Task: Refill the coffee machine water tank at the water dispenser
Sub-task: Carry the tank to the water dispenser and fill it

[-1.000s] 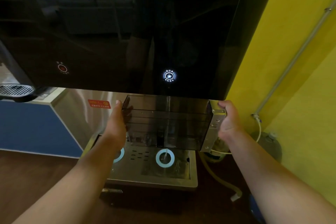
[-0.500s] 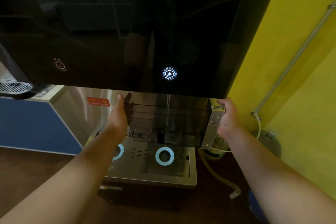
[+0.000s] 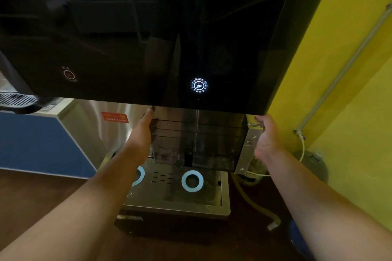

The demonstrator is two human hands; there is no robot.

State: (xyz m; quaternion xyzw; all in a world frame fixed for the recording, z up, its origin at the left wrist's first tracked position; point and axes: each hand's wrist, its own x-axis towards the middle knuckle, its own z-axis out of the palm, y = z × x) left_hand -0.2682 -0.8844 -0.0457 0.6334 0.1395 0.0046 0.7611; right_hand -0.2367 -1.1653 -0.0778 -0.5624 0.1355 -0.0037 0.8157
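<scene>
The dark see-through water tank (image 3: 212, 144) is held level under the black glass front of the water dispenser (image 3: 148, 27). My left hand (image 3: 141, 135) presses flat on the tank's left end. My right hand (image 3: 267, 140) grips its right end at the metal bracket (image 3: 248, 146). A thin stream of water (image 3: 197, 118) runs down from the dispenser into the tank, below a lit white cup button (image 3: 198, 85). Water churns in the tank's lower left part (image 3: 167, 153).
A steel drip tray (image 3: 212, 201) with two blue rings (image 3: 192, 181) lies under the tank. A dim red button (image 3: 69, 74) sits at left. Right of the dispenser are a yellow wall (image 3: 339, 70), a grey pipe (image 3: 347, 65) and a hose (image 3: 254, 203). A blue cabinet (image 3: 31, 144) stands at left.
The tank and both hands have shifted slightly up, closer under the dispenser's lower edge. The grip is unchanged and water keeps running in.
</scene>
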